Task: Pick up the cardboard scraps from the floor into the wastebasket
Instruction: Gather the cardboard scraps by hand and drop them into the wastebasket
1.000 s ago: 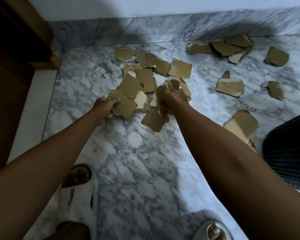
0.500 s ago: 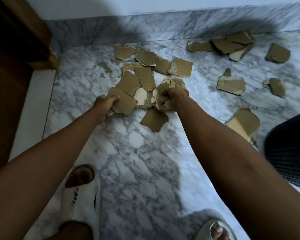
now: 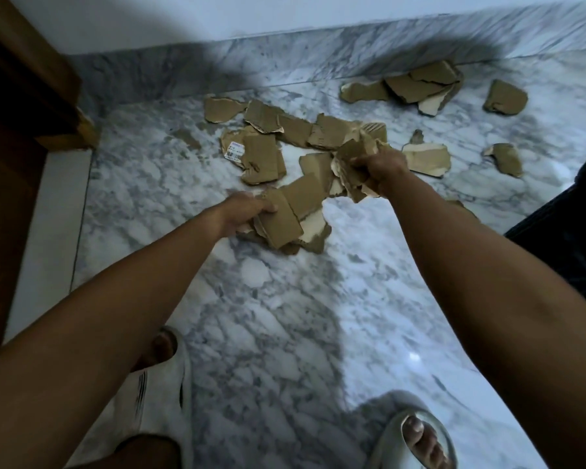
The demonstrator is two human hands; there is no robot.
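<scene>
Torn brown cardboard scraps lie scattered on the marble floor (image 3: 285,316). My left hand (image 3: 247,211) is closed on a stack of scraps (image 3: 281,225) just above the floor. My right hand (image 3: 383,167) grips a crumpled bunch of scraps (image 3: 349,164), lifted off the floor. A loose cluster of scraps (image 3: 268,143) lies beyond my hands, one with a white label (image 3: 234,151). More scraps (image 3: 416,86) lie near the wall at the back right. The black mesh wastebasket (image 3: 569,231) shows at the right edge, partly cut off.
A dark wooden door frame (image 3: 24,96) stands at the left. The marble skirting (image 3: 318,59) runs along the back wall. My feet in pale slippers (image 3: 156,394) stand at the bottom, the right one (image 3: 416,438) close to the wastebasket side.
Both hands have pulled back from the pile toward me with scraps in them. The right hand rose and shifted right; the left hand drew its stack nearer.
</scene>
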